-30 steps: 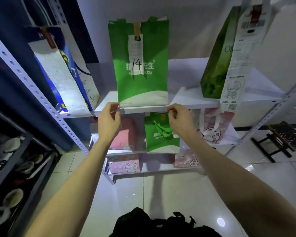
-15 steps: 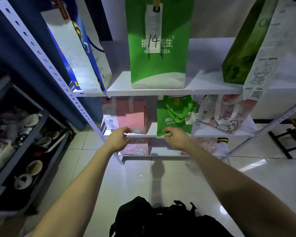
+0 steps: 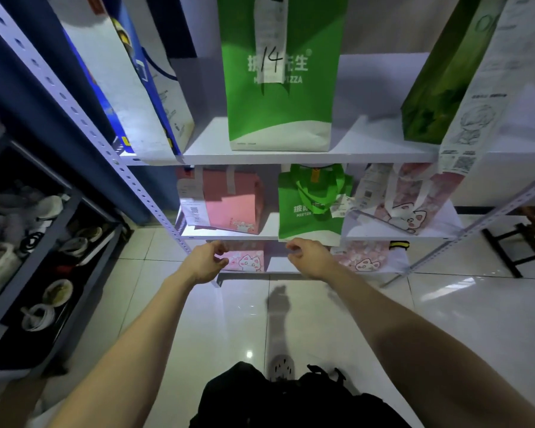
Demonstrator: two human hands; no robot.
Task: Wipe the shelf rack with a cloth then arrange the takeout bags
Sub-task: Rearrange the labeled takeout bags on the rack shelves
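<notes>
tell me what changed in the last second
Both hands dropped from the upper shelf edge: the left hand and right hand now hang just below the middle shelf, loosely curled, holding nothing. The green bag marked 14 and the others stayed put.

A single wide-angle view comes from the person's head, facing forward and tilted down. It is close to the shelf rack (image 3: 306, 157), whose shelves fill the upper frame, bent by the lens. Both forearms enter from the bottom corners, ending in the left hand (image 3: 206, 262) and right hand (image 3: 311, 257) at centre, above the floor tiles (image 3: 244, 319).
</notes>
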